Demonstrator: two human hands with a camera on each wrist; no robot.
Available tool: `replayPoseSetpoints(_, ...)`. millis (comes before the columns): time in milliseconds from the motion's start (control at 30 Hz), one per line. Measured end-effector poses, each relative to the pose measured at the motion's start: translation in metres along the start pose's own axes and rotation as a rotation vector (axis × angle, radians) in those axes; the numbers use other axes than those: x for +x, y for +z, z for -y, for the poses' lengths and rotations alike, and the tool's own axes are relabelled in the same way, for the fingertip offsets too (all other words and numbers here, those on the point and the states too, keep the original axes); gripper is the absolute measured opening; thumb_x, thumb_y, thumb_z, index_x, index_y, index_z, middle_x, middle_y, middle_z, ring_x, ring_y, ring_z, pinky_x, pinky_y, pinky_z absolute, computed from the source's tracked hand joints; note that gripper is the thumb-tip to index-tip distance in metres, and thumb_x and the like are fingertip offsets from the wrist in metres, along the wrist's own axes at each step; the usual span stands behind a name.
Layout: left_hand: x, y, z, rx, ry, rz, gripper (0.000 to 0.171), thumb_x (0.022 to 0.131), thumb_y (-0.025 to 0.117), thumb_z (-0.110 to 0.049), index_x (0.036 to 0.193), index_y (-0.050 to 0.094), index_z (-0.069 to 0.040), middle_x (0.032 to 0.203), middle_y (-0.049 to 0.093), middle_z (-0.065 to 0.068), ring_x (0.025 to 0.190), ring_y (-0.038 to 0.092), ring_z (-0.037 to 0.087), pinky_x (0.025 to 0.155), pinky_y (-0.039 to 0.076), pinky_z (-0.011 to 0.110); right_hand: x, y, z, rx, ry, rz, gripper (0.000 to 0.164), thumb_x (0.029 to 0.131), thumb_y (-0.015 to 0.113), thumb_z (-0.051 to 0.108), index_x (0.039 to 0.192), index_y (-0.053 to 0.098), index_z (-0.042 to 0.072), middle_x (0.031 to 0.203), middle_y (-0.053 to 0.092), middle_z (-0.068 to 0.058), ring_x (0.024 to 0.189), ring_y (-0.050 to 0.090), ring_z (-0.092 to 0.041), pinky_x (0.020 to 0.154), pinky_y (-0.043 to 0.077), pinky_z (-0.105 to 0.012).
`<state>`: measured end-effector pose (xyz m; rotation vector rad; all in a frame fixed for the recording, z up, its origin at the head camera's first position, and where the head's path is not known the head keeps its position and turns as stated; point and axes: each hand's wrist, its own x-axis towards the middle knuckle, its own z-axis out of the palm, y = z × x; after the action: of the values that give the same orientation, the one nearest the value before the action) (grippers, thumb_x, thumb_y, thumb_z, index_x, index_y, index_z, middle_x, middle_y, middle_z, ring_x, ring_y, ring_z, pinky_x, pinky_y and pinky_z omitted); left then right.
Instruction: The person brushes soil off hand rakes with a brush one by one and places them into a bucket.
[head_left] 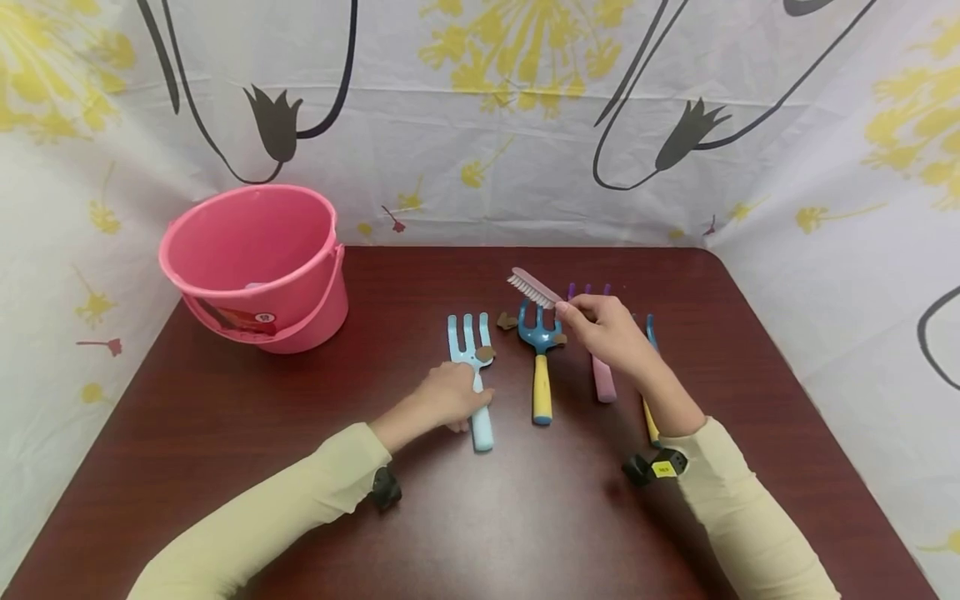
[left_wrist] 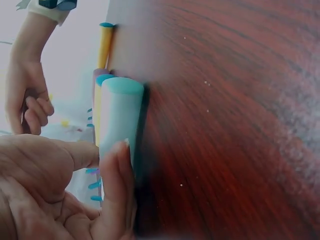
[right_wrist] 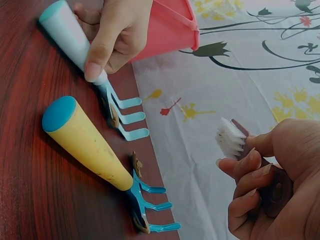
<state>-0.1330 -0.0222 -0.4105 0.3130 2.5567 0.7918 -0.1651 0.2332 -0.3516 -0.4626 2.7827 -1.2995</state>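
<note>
My left hand (head_left: 450, 394) grips the handle of a light blue garden hand fork (head_left: 483, 429) on the table, thumb and fingers on opposite sides. A brown clump (head_left: 485, 354) lies at the base of its tines. My right hand (head_left: 606, 332) holds a small scrub brush (head_left: 534, 287), pink-backed with white bristles, raised above a blue hand fork with a yellow handle (head_left: 542, 392). In the right wrist view the brush (right_wrist: 232, 137) is held by curled fingers, bristles facing left. Brown bits (head_left: 507, 321) lie by the blue fork's tines.
A pink bucket (head_left: 315, 308) stands at the back left, something pale inside. Right of the yellow-handled fork lie a pink fork with purple tines (head_left: 603, 382) and another blue fork with a yellow handle (head_left: 651, 425), both partly behind my right hand. A patterned cloth (head_left: 420, 125) hangs behind the table.
</note>
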Motion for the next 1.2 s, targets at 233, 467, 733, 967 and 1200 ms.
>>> replayPoseSetpoints(233,0.002,-0.005,0.01,-0.135,-0.005,-0.036,0.032,0.096,0.06,-0.029,0.077,0.06,-0.003,0.068,0.062,0.01,0.046,0.064,0.016,0.045,0.054,0.029,-0.002,-0.002,-0.001,-0.027,0.0,0.002,0.037,0.108,0.052,0.034,0.107,0.068,0.001,0.072,0.057,-0.01,0.061,0.048,-0.024,0.057,0.041,-0.034)
replayPoseSetpoints(467,0.0,-0.006,0.019,-0.402,0.004,-0.054,0.028,0.098,0.051,-0.022,0.087,0.059,0.002,0.074,0.063,0.012,0.052,0.063,0.017,0.05,0.054,0.03,-0.002,-0.002,-0.004,-0.034,-0.003,0.0,0.037,0.108,0.052,0.035,0.104,0.068,0.002,0.072,0.056,-0.01,0.06,0.048,-0.024,0.057,0.04,-0.034)
replayPoseSetpoints(733,-0.009,-0.014,0.016,-0.857,-0.019,-0.059,0.03,0.107,0.039,-0.02,0.118,0.042,0.008,0.08,0.061,0.015,0.054,0.062,0.018,0.052,0.056,0.03,-0.002,0.0,-0.004,-0.029,-0.024,0.005,0.037,0.108,0.052,0.032,0.108,0.069,-0.001,0.068,0.053,-0.006,0.059,0.046,-0.021,0.056,0.039,-0.034)
replayPoseSetpoints(967,-0.008,-0.024,0.013,-0.995,0.037,-0.145,0.025,0.111,0.038,-0.022,0.12,0.034,0.001,0.077,0.058,0.01,0.055,0.061,0.018,0.059,0.06,0.039,-0.001,0.006,-0.001,-0.013,-0.034,0.033,0.036,0.109,0.048,0.031,0.109,0.068,0.001,0.067,0.05,-0.005,0.06,0.045,-0.022,0.057,0.039,-0.035)
replayPoseSetpoints(1200,-0.003,-0.025,0.012,-1.073,0.042,-0.179,0.023,0.11,0.042,-0.02,0.119,0.037,0.0,0.078,0.051,0.008,0.055,0.055,0.014,0.055,0.057,0.03,0.003,0.018,0.011,-0.011,0.003,0.067,0.037,0.11,0.046,0.034,0.113,0.067,0.003,0.065,0.047,-0.005,0.057,0.042,-0.021,0.054,0.036,-0.034)
